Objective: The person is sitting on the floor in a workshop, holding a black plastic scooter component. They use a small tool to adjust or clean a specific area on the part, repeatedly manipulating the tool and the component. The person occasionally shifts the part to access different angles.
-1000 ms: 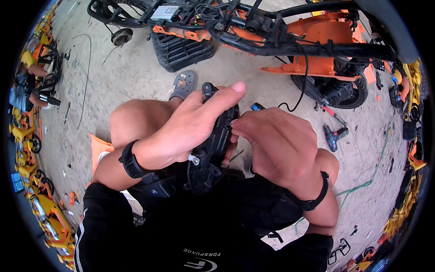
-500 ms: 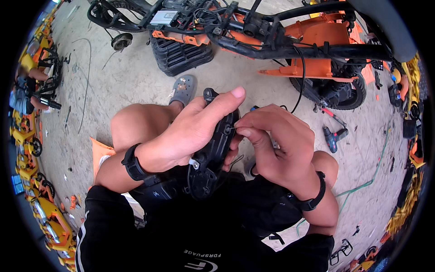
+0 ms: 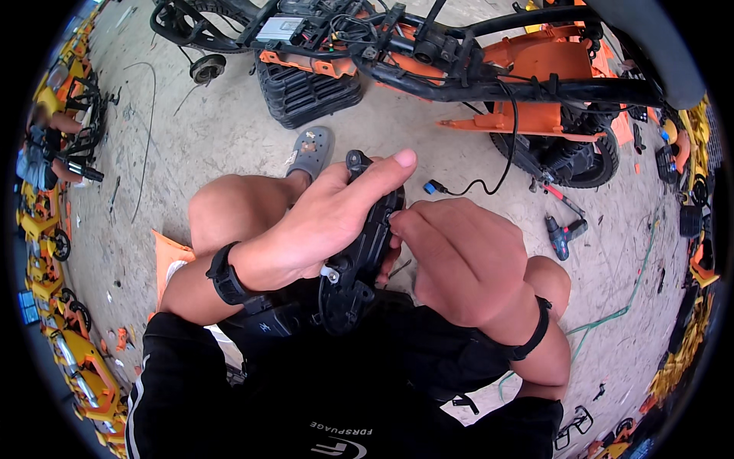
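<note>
One black part (image 3: pixel 365 255) runs near-vertical mid-frame, clasped by my left hand (image 3: pixel 321 218); right hand (image 3: pixel 472 256) curls at its right edge, any hold hidden.

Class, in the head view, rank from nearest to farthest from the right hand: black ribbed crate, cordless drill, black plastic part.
From the right hand:
1. Black plastic part, right beside it on the left.
2. Cordless drill, out to the right.
3. Black ribbed crate, farther ahead, to the left.

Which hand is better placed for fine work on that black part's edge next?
Probably the right hand: its fingertips are at the edge of the black part, while the left hand is occupied gripping it.
</note>
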`<state>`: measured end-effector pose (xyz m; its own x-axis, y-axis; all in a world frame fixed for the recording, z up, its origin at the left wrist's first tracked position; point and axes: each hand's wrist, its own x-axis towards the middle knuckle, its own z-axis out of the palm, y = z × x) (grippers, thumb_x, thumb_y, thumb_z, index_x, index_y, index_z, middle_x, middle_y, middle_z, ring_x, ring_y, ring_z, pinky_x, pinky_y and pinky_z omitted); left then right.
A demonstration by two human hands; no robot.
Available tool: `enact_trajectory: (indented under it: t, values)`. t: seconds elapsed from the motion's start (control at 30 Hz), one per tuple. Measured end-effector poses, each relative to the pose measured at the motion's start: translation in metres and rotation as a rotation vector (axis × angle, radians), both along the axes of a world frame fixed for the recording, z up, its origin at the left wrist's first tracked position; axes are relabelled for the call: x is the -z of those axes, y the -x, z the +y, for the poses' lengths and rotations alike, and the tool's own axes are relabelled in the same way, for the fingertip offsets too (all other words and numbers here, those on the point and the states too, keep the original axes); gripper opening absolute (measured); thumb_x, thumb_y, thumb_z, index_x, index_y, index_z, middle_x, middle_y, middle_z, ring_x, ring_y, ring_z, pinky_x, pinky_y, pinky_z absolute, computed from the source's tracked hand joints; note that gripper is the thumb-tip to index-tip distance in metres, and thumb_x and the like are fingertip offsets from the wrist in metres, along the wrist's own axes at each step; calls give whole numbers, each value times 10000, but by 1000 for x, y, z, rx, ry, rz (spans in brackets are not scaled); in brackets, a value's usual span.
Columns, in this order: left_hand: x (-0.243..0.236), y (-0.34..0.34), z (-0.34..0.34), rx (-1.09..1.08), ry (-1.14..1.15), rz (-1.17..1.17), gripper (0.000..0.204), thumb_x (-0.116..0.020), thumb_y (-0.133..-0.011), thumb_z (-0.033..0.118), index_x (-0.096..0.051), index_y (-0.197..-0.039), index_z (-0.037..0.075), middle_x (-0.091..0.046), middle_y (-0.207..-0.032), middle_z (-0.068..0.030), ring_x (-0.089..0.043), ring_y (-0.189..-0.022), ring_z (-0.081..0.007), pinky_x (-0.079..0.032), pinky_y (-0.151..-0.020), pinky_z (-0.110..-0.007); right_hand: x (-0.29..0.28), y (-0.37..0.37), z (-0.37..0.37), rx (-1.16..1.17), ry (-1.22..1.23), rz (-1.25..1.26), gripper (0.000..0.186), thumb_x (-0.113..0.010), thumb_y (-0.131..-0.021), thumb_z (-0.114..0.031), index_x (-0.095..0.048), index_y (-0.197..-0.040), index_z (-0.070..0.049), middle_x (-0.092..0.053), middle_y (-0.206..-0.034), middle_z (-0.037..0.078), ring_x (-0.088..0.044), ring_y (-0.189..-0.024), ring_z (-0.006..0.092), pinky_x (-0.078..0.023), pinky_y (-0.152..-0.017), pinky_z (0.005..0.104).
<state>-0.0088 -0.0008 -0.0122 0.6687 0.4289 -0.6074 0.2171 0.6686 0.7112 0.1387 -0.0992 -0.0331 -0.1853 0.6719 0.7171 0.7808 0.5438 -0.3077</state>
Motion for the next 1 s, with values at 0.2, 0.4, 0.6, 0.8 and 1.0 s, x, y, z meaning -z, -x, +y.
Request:
enact_trajectory:
  t: [0.2, 0.4, 0.6, 0.8, 1.0]
  values:
    - [2, 0, 0, 34, -17, 34, 513, -571, -941, 500, -519, -791, 11, -572, -636, -88, -576, -470, -180, -476, -411, -290, -1, -5, -2, -68, 89, 97, 364, -684, -568, -12, -651, -925, 49, -609, -832, 109, -606, -640, 235, -501, -520, 308]
    - [-2, 0, 2, 62, 29, -45, 494, -556, -948, 500, -519, -825, 23, -568, -639, -89, -579, -471, -188, -480, -418, -303, -3, -9, 1, -92, 124, 288, 347, -667, -562, 82, -664, -902, 14, -644, -788, 86, -634, -639, 236, -502, -510, 314]
    - [-3, 1, 3, 36, -5, -77, 475, -568, -951, 483, -518, -817, 30, -570, -640, -89, -574, -466, -190, -480, -415, -306, -8, 0, 0, -6, 160, 386, 315, -661, -585, 98, -667, -886, 5, -649, -765, 78, -645, -642, 227, -511, -519, 308]
    - [-4, 1, 2, -9, -71, -122, 435, -559, -971, 437, -518, -818, 32, -586, -654, -89, -580, -476, -168, -480, -418, -291, 1, 0, -1, 13, 13, 174, 269, -678, -632, 62, -666, -898, 25, -643, -785, 95, -646, -646, 214, -502, -513, 291]
    - [5, 2, 0, -65, -372, -129, 377, -476, -1009, 381, -493, -855, 37, -601, -683, -96, -542, -567, -117, -443, -517, -250, -1, 11, -5, 114, -5, 89, 239, -687, -682, 39, -660, -919, 35, -602, -747, 86, -615, -615, 192, -478, -495, 280]
